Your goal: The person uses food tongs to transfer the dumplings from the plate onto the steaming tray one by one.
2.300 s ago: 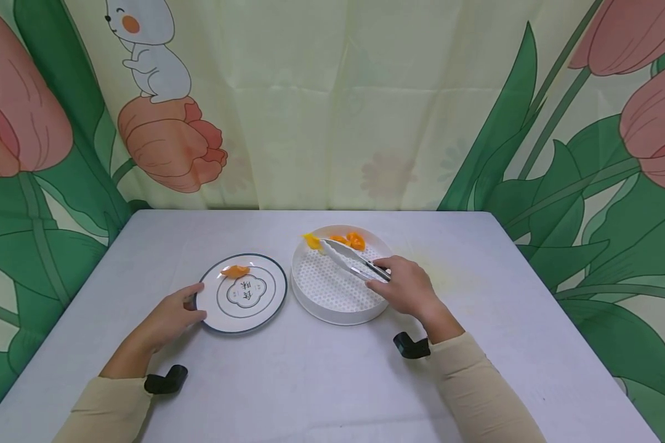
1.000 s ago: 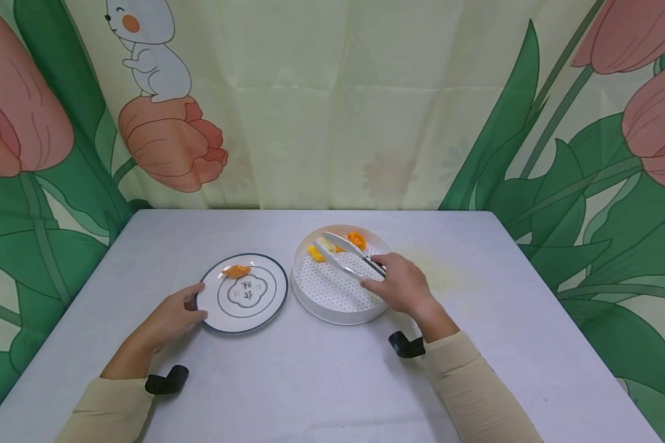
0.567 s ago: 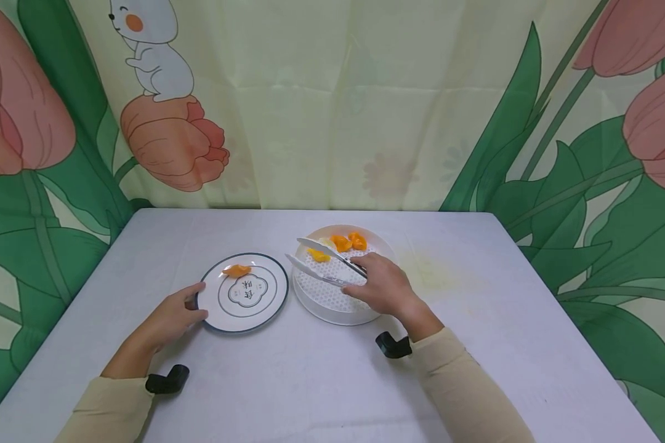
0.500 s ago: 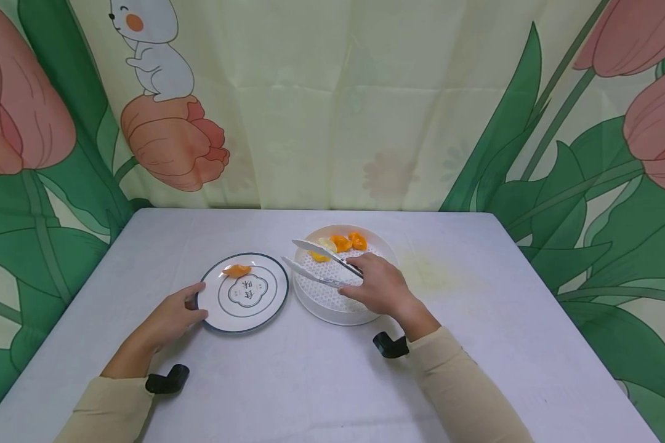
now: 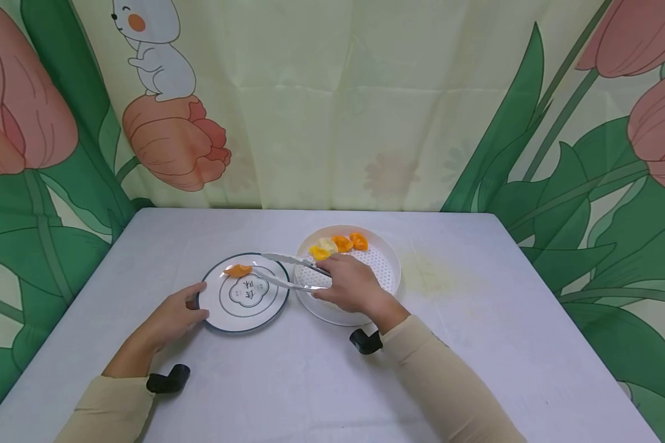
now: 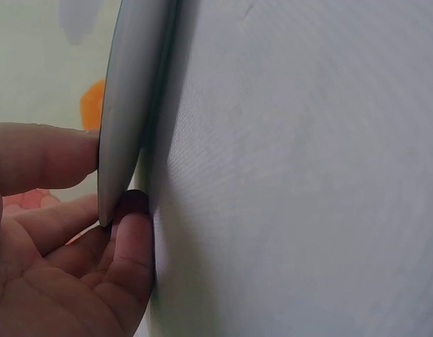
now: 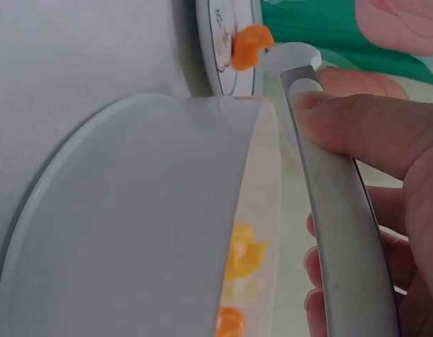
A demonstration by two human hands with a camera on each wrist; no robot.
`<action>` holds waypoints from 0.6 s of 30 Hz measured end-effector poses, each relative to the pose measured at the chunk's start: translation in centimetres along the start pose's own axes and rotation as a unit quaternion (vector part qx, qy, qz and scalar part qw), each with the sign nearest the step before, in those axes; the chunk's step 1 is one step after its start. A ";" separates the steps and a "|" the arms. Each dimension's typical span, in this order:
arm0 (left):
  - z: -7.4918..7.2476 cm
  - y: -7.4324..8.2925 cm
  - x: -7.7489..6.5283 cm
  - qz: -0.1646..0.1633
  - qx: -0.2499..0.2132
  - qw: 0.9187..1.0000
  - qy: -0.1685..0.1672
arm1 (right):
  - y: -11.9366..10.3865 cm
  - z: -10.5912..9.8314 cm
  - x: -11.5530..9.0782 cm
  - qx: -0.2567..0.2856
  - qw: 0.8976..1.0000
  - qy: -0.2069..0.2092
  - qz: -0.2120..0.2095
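My right hand grips a pair of metal tongs, thumb on one arm and fingers round the other. The tongs' spread tips hang over the plate's right part, with nothing between them. My left hand holds the left rim of the white, blue-edged plate; the left wrist view shows thumb and fingers at its edge. An orange dumpling-like piece lies on the plate. In the round white container, a yellow piece, a pale one and two orange ones sit at the back.
A white cloth covers the table. Plate and container stand close side by side. A faint yellowish stain marks the cloth to the right. Behind the table hangs a printed curtain with tulips and a white animal.
The tongs have let go of the yellow piece, which lies beside the pale one in the container. My right hand and the spread tongs have moved left over the plate. My left hand stays put.
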State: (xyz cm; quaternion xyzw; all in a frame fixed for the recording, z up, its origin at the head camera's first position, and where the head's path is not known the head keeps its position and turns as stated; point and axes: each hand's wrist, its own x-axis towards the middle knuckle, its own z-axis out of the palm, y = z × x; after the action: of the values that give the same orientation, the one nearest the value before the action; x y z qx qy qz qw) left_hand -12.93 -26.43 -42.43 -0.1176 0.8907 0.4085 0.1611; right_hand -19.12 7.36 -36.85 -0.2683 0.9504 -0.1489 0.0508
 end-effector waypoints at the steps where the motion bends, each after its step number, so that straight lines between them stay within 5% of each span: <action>1: 0.0 0.0 0.0 -0.001 0.000 1.000 0.000 | -0.1 0.1 0.2 -0.003 1.000 -0.002 -0.002; 18: 0.2 0.4 -0.2 -0.008 -0.002 1.000 0.006 | -2.2 1.1 2.5 -0.012 0.999 -0.032 0.001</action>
State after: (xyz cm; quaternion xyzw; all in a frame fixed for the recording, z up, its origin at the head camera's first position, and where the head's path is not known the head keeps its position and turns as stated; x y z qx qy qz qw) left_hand -12.87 -26.04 -42.18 -0.1278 0.8896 0.4086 0.1591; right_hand -20.02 4.01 -37.24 -0.2724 0.9503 -0.1286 0.0785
